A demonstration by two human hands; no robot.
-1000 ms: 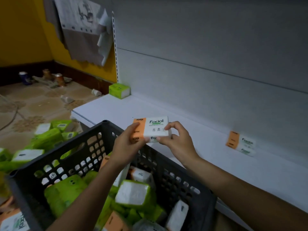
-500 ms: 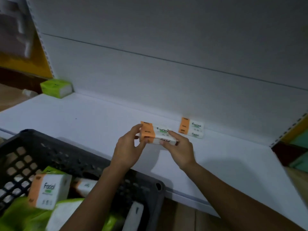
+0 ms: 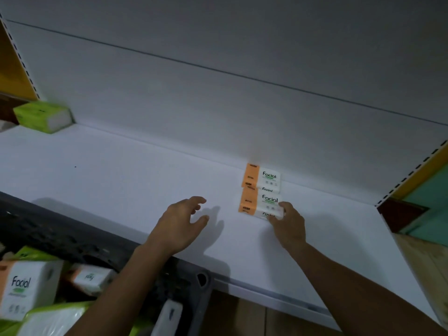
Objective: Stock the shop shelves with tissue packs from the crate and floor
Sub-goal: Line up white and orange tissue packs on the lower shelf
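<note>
On the white shop shelf (image 3: pixel 121 180), the right hand (image 3: pixel 289 226) pinched the near right corner of an orange-and-white Facial tissue pack (image 3: pixel 260 202), lying flat and touching a matching second pack (image 3: pixel 261 177) against the grey back panel (image 3: pixel 218 105). The left hand (image 3: pixel 180 224) hovered just left, fingers loose, holding nothing; the black plastic crate (image 3: pixel 60 234) sat near left.

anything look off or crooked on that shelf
The green pack sits alone at the far left end of the shelf, and looks turned askew to the back panel. The front orange pack, held by the right hand, lines up before the rear orange pack.
</note>
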